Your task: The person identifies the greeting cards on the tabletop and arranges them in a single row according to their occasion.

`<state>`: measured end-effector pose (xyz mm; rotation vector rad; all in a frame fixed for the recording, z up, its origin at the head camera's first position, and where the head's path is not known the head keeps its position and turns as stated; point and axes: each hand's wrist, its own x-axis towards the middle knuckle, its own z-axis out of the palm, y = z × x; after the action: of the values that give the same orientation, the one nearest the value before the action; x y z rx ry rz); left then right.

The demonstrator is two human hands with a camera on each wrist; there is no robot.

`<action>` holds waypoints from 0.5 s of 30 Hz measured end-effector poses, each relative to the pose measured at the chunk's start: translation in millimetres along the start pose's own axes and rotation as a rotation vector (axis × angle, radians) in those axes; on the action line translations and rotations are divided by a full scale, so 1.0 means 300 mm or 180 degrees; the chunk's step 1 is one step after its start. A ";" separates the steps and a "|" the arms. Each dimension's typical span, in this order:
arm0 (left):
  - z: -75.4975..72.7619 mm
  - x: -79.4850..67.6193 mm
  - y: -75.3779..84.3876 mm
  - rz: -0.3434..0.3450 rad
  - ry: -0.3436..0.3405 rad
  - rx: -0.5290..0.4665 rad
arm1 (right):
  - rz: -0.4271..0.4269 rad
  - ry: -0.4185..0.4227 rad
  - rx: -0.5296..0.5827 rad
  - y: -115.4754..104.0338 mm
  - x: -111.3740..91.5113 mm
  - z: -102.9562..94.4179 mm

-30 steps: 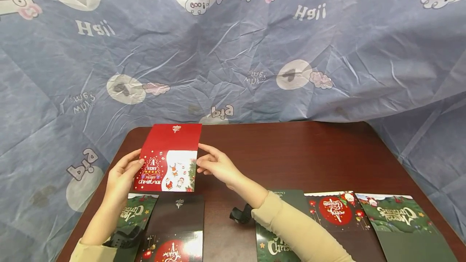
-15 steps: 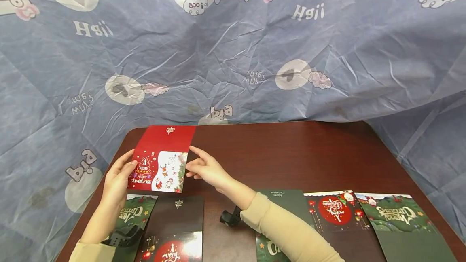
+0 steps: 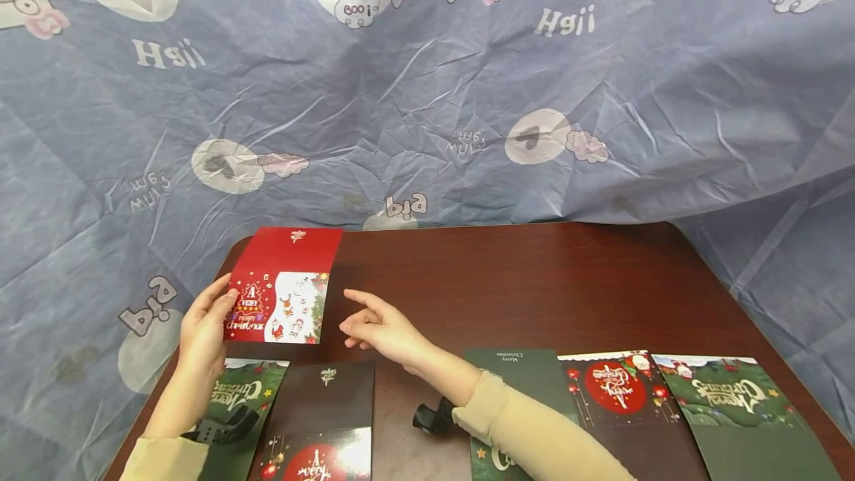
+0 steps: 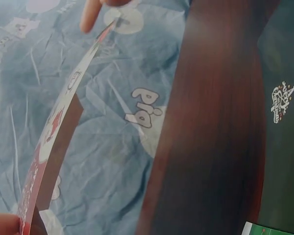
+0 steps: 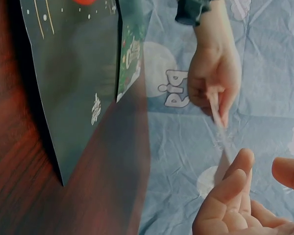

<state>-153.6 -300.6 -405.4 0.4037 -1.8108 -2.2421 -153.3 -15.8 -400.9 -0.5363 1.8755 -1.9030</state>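
A red and white Christmas card [image 3: 294, 303], unfolded with a crease across its middle, is held up over the far left of the table. My left hand [image 3: 202, 332] pinches its left edge between thumb and fingers. Seen edge-on in the left wrist view, the card [image 4: 51, 142] bends slightly. My right hand [image 3: 387, 332] hovers off the card's right edge, index finger extended and the others loosely bent, holding nothing. From the right wrist, the left hand [image 5: 215, 73] shows gripping the card's far end, while the right hand's fingers [image 5: 230, 196] overlap its near end.
On the near left lie a green card [image 3: 243, 388] and a dark card [image 3: 323, 399]. Another green card [image 3: 521, 370] lies partly under my right forearm, with a red-circle card [image 3: 617, 384] and a green card [image 3: 748, 399] farther right. A printed blue cloth [image 3: 427, 95] hangs behind the table [image 3: 508, 280].
The card and my left hand have shifted left. My right hand moved left alongside, and its fingertips, earlier at the card's right edge, are now apart from it.
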 end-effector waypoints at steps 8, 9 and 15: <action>0.003 0.033 0.004 -0.0119 0.0388 -0.0094 | -0.0048 -0.0179 0.0092 -0.013 -0.072 0.020; 0.002 0.039 0.003 -0.0126 0.0432 -0.0089 | -0.0055 -0.0199 0.0076 -0.014 -0.081 0.022; 0.000 0.074 -0.002 -0.0169 0.0638 -0.0128 | -0.0094 -0.0276 -0.0027 -0.007 -0.121 0.025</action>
<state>-174.2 -308.2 -407.4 0.6505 -1.6695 -2.1801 -118.8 -2.4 -398.2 -0.6422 1.8309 -1.8603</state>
